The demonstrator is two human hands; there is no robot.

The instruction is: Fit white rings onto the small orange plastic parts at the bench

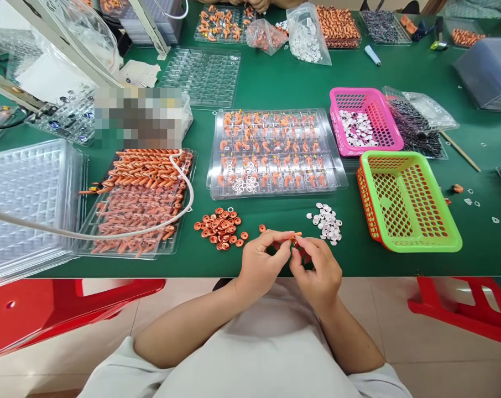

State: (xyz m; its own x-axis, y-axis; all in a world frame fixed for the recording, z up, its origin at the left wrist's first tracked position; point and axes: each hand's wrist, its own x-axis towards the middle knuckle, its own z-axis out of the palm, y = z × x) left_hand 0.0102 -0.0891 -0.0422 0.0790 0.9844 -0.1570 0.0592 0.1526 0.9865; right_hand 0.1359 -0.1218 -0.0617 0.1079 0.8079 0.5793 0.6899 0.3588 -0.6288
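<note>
My left hand point(264, 258) and my right hand point(317, 268) meet at the table's front edge, fingertips pinched together. Between them is a small orange plastic part point(296, 235), mostly covered by the fingers; both hands grip it. Left of my hands lies a pile of round orange caps point(222, 228), with one single cap point(262, 228) nearer the left hand. Just beyond the right hand is a heap of small white discs point(328, 222). Behind the hands, a clear tray point(275, 190) carries rows of curved orange parts and some white rings.
A green basket point(416, 246) nests in an orange one at right. Behind it, a pink basket point(345, 149) holds white pieces. Left stand a tray of orange tubes point(145, 193), stacked clear trays point(26, 204) and a white cable point(188, 193). A co-worker's hands point(259, 4) show at the far side.
</note>
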